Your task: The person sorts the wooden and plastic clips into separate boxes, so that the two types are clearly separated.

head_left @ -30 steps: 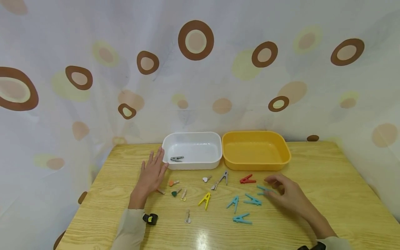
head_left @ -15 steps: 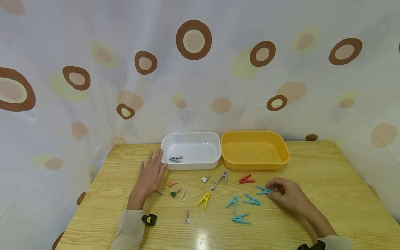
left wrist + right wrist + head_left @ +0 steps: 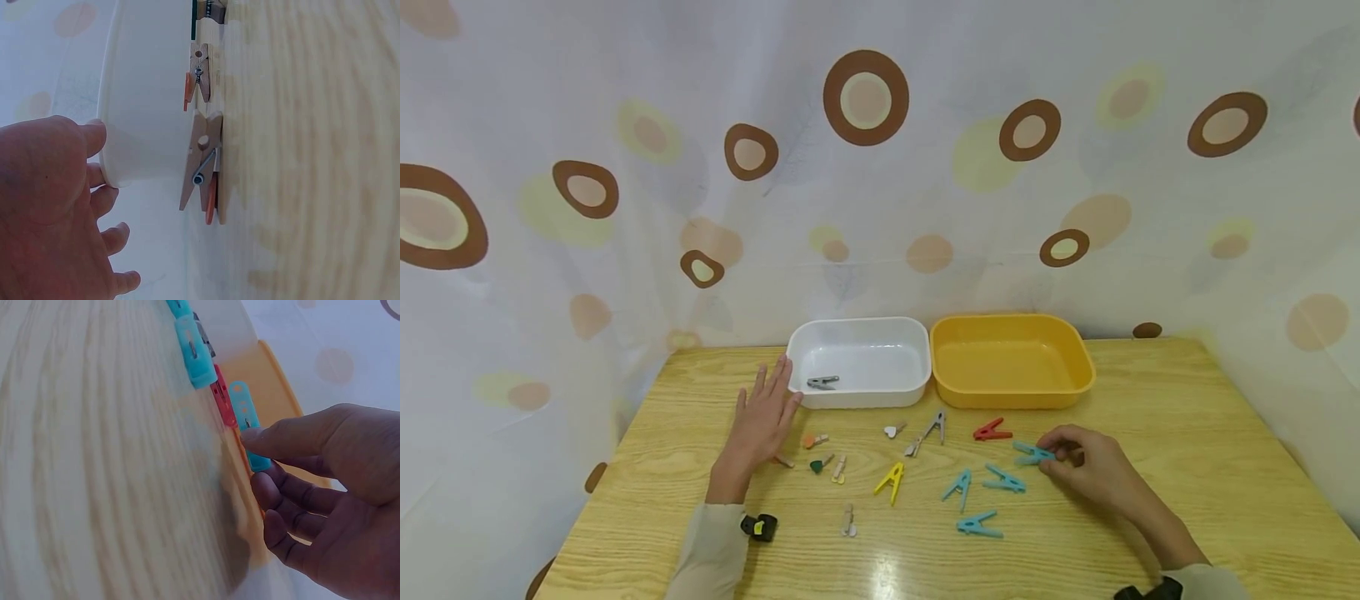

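My right hand [image 3: 1097, 471] pinches the right end of a light-blue plastic clothespin [image 3: 1030, 452] between thumb and fingers. In the right wrist view the thumb lies on the near face of this blue clothespin [image 3: 244, 403], just off the table. My left hand [image 3: 762, 421] touches the left side of a white tray [image 3: 865, 399] with its fingers spread. The left wrist view shows its thumb and fingertips at the tray's rim [image 3: 105, 112]. Below that palm lies a wooden clothespin [image 3: 203, 147] with an orange part.
A yellow tray [image 3: 1015, 401] stands against the white one, which holds a metal-coloured clip [image 3: 823, 382]. Several more blue clothespins, a red clothespin [image 3: 992, 430], a yellow clothespin [image 3: 891, 482], a grey clothespin [image 3: 937, 425] and small wooden clothespins lie across the table [image 3: 925, 567].
My right hand has shifted slightly right, its thumb and fingers now at the blue clothespin's right end, so more of the clothespin shows. The left hand has stayed at the white tray.
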Tool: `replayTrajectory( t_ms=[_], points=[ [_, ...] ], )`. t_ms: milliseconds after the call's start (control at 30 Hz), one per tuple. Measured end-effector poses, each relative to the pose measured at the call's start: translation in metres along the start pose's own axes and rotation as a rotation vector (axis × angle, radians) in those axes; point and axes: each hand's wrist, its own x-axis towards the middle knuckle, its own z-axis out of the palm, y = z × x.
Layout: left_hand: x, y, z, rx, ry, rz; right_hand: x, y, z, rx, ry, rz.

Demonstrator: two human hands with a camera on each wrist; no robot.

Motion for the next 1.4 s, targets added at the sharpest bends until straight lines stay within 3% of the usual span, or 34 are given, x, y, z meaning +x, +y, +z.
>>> replayTrajectory(
  t_ms=[200, 533, 833, 1400],
  points=[
    [-0.001, 0.0, 0.0, 0.002, 0.009, 0.003, 0.003, -0.009, 0.002, 0.001, 0.027, -0.019],
    [-0.001, -0.001, -0.001, 0.006, 0.009, -0.003, 0.009, -0.032, 0.012, -0.033, 0.123, -0.13],
    [0.0, 0.001, -0.002, 0.007, -0.017, -0.016, 0.024, -0.053, 0.027, -0.01, 0.105, -0.167],
    [-0.002, 0.003, -0.002, -0.001, -0.003, -0.006, 0.064, -0.091, 0.062, 0.001, 0.116, -0.279]
  ],
)
